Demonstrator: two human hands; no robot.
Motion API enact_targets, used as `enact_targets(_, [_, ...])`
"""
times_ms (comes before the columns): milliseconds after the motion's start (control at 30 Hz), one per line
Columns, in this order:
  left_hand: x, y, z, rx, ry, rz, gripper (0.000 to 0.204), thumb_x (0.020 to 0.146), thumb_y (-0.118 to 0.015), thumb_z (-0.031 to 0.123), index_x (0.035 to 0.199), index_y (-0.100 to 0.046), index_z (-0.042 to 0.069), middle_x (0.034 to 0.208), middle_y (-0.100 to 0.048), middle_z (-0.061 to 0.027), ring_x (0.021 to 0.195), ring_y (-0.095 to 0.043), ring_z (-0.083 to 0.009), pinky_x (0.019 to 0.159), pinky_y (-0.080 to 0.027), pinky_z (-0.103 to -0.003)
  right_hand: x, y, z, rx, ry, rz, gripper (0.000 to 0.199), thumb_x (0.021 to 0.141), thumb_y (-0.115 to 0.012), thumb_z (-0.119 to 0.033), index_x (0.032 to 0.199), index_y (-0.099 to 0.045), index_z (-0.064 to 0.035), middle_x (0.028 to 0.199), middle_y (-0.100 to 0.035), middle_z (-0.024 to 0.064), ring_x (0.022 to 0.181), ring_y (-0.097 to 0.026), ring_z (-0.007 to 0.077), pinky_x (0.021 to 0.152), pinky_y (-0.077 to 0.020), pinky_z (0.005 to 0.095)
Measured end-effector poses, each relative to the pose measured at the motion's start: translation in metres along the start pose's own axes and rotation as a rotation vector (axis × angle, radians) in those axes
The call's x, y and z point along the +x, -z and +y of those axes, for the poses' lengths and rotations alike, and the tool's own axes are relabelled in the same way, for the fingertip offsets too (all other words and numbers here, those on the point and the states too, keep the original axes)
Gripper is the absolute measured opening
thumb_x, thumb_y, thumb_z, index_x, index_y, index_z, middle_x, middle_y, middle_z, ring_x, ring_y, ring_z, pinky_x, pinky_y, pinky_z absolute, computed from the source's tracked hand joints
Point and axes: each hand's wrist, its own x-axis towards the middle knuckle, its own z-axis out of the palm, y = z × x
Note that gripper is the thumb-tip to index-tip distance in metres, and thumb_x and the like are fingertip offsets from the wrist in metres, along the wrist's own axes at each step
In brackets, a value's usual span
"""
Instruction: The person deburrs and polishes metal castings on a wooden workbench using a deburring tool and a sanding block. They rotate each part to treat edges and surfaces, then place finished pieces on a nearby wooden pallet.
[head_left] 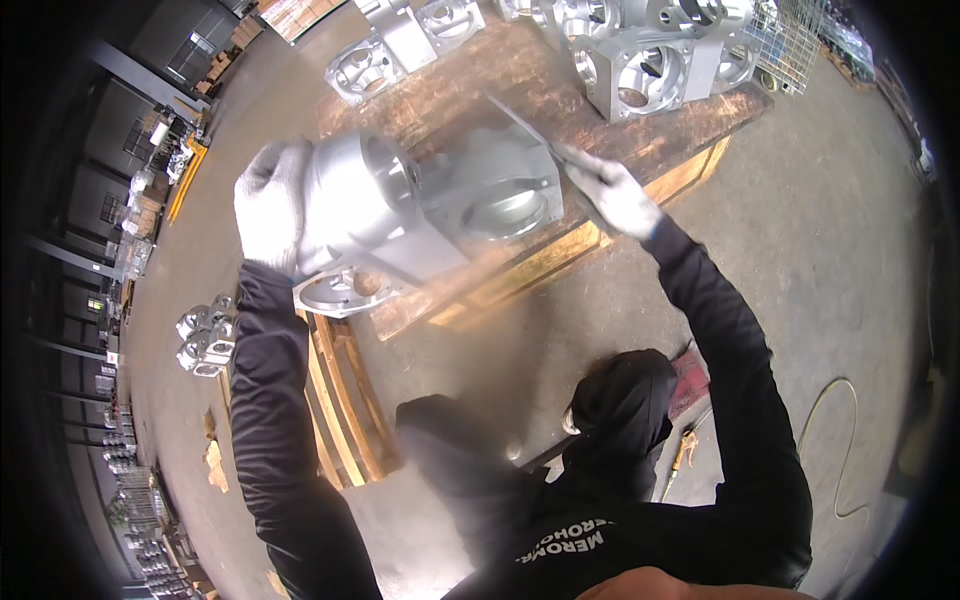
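Observation:
A large silver metal casting [420, 215] with round bores rests tilted on the front of a wooden pallet [520, 80]. My left hand [270, 200], in a white glove, presses against the casting's left side and steadies it. My right hand [615, 195], also gloved, grips a thin dark metal tool [530, 130] whose tip reaches the casting's upper right edge. Both dark sleeves come up from the lower edge.
Several more silver castings [640, 60] stand on the pallet's far side. A wire basket [790, 40] is at the top right. Small castings [205, 340] lie on the concrete floor at left. A yellow hose [830, 420] and a hand tool [685, 450] lie at lower right.

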Motion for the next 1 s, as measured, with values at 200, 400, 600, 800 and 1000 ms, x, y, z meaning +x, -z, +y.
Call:
enact_targets(200, [-0.002,0.0,0.004,-0.013,-0.022,-0.03,0.016,0.1,-0.068,0.013,0.095,-0.074,-0.001,0.084,-0.07,-0.001,0.075,-0.062,-0.0074,0.069,-0.051,-0.026,0.017,-0.009,-0.004,-0.248,0.209,0.126,0.046,0.111,-0.051,-0.009,0.156,-0.05,-0.0014,0.131,-0.071,0.0088,0.114,-0.067,0.0144,0.101,-0.0513,0.0262])
enact_targets(400, [-0.001,0.0,0.004,-0.011,0.013,-0.014,0.019,0.102,-0.067,0.015,0.099,-0.075,-0.002,0.086,-0.072,-0.0034,0.075,-0.064,-0.01,0.07,-0.054,-0.027,0.022,-0.002,-0.006,-0.381,0.055,0.055,0.048,0.11,-0.049,-0.008,0.157,-0.046,0.0016,0.159,-0.052,0.0195,0.15,-0.046,0.0245,0.122,-0.0359,0.0353])
enact_targets(600, [-0.001,0.003,0.001,-0.008,0.029,-0.034,0.018,0.102,-0.067,0.014,0.099,-0.075,-0.002,0.086,-0.072,-0.003,0.075,-0.063,-0.0088,0.07,-0.053,-0.027,0.035,0.007,0.004,-0.081,0.146,-0.011,0.048,0.113,-0.048,-0.013,0.159,-0.045,-0.0014,0.112,-0.062,0.0021,0.094,-0.054,0.0085,0.081,-0.0459,0.0246])
enact_targets(800, [0.001,0.009,-0.003,0.034,0.005,-0.094,0.026,0.106,-0.064,0.018,0.111,-0.074,-0.005,0.1,-0.075,-0.0089,0.087,-0.069,-0.0143,0.084,-0.056,-0.029,0.05,0.009,0.007,0.069,-0.109,0.025,0.048,0.111,-0.051,-0.014,0.157,-0.048,0.0001,0.157,-0.056,0.0138,0.148,-0.048,0.0201,0.122,-0.036,0.0328])
enact_targets(1000, [0.003,0.006,-0.004,0.034,0.001,-0.044,0.02,0.102,-0.066,0.014,0.102,-0.074,-0.003,0.089,-0.071,-0.0031,0.08,-0.063,-0.0089,0.074,-0.052,-0.026,0.063,-0.003,0.043,-0.165,0.098,0.062,0.049,0.11,-0.048,-0.005,0.16,-0.046,-0.0043,0.136,-0.066,0.0062,0.11,-0.056,0.0092,0.099,-0.0467,0.0246])
